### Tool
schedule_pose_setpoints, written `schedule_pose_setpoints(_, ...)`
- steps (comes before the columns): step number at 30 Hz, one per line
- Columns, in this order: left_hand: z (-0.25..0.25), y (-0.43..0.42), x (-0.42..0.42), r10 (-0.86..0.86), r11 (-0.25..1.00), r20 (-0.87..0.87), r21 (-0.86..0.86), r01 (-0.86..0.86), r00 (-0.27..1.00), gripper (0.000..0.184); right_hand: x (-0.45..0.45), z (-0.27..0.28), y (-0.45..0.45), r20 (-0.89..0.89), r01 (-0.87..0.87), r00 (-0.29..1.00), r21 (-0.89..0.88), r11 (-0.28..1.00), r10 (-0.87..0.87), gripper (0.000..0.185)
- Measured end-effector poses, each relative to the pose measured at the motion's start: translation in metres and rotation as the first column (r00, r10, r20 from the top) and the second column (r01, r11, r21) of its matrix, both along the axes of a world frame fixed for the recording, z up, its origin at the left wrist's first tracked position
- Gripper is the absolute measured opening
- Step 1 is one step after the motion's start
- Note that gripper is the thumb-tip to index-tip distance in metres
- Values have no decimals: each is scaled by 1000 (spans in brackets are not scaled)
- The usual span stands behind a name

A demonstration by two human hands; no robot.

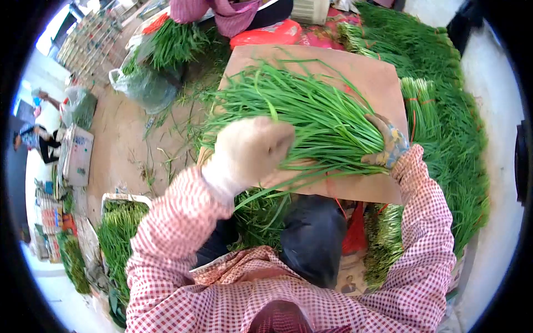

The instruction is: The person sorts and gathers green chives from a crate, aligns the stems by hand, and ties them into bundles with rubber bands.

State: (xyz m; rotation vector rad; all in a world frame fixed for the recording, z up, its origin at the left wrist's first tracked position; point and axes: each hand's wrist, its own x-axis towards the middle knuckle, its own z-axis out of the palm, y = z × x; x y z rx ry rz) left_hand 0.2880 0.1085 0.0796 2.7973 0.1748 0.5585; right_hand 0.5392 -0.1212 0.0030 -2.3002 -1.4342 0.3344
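A large loose bunch of garlic chives [311, 111] lies across a brown board [366, 191] in front of me, leaf tips fanned to the left. My right hand [387, 142], in a grey, blue and yellow glove, is wrapped round the stem end at the board's right side. Above the leaves near the board's left edge, my left hand [254, 145] in a pale glove is raised and blurred, its fingers curled into a fist. Whatever it may hold is hidden.
Tied chive bundles [419, 105] are stacked along the right. More chives [119, 227] fill a white-rimmed container at lower left. A plastic bag [147, 91] and scattered leaves lie on the floor. Another person's purple sleeve [236, 16] shows at the top.
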Motion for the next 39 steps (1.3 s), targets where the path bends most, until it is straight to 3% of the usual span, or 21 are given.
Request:
schedule_pose_setpoints(2, -6, -20, -6, -13, 1000, 0, -28, 13, 1000, 11, 2, 0, 0, -20, -65, 998, 22, 998, 66, 98)
schedule_pose_setpoints(4, -26, -24, 0, 42, 898, 292, -430, 92, 956, 15, 5, -5, -1, -28, -51, 998, 49, 997, 52, 98)
schedule_pose_setpoints(6, -46, -19, 13, -107, 902, 399, -347, 258, 911, 19, 9, -11, 0, 2, -81, 997, 45, 996, 81, 97)
schedule_pose_setpoints(7, -52, -22, 19, 5, 513, 443, -770, 378, 896, 19, 7, -7, 0, -13, -77, 997, 32, 997, 78, 97)
schedule_pose_setpoints(8, -52, -27, 26, 123, -57, 414, -904, 423, 902, 20, 7, -8, -1, -8, -71, 997, 30, 997, 71, 97)
schedule_pose_setpoints(12, -39, -35, 57, 183, -399, 358, -824, 402, 916, 24, 7, -8, -1, -14, -63, 998, 18, 998, 63, 96)
schedule_pose_setpoints(14, -41, -24, 67, 165, -439, 300, -831, 342, 940, 22, 4, -5, -1, -6, -54, 999, -2, 999, 54, 95)
schedule_pose_setpoints(16, -45, 0, 71, -64, 270, 19, -962, 36, 998, 20, 2, -3, -2, -1, -49, 999, -18, 999, 49, 95)
schedule_pose_setpoints(18, -75, 10, 86, -88, 324, 59, -942, 85, 994, 21, 2, -4, 0, 14, -46, 999, -32, 998, 46, 94)
schedule_pose_setpoints(20, -89, 16, 92, -196, 612, 34, -777, 149, 980, 20, 4, -4, 1, -78, -31, 997, -90, 995, 24, 95)
schedule_pose_setpoints(22, -91, 34, 87, -79, 509, 57, -856, 89, 995, 19, 2, -3, 0, -99, -52, 994, -80, 995, 44, 95)
schedule_pose_setpoints(23, -80, 58, 82, -39, 705, -87, -709, -35, 995, 24, 1, 0, 1, -111, -18, 994, -110, 994, 6, 95)
schedule_pose_setpoints(26, -66, 144, 30, 440, 711, 74, -638, -297, 895, 32, 7, -7, 2, -138, -13, 990, -120, 993, -3, 98)
schedule_pose_setpoints(28, -60, 229, -42, 644, 710, 54, -414, -570, 763, 40, 11, -12, 2, -144, -55, 988, -25, 998, 51, 100)
schedule_pose_setpoints(29, -43, 244, -80, 783, 607, -202, 42, -793, 589, 51, 9, -5, 4, -160, -46, 987, -86, 995, 32, 104)
schedule_pose_setpoints(32, -18, 233, -136, 823, 561, -426, 496, -663, 376, 50, 17, -20, 1, -206, -76, 975, 19, 997, 79, 109)
schedule_pose_setpoints(34, -6, 193, -113, 742, 657, -524, 443, -610, 418, 33, 13, -12, 5, -300, -61, 952, -13, 998, 55, 110)
schedule_pose_setpoints(36, -27, 135, -81, 464, 878, -241, 254, -406, 852, 15, 10, -1, 10, -312, -82, 949, -113, 990, 43, 111)
schedule_pose_setpoints(37, -14, 85, -48, 326, 944, -384, 185, -274, 864, 19, 16, -11, 7, -275, -89, 959, -85, 992, 63, 110)
schedule_pose_setpoints(38, -15, 55, -20, -32, 961, -294, 254, 110, 955, 31, 13, -15, 6, -275, -76, 960, -84, 994, 50, 110)
schedule_pose_setpoints(39, -28, 21, -2, -181, 920, -44, 345, 185, 983, 53, 8, -15, 6, -148, -89, 986, -72, 993, 77, 105)
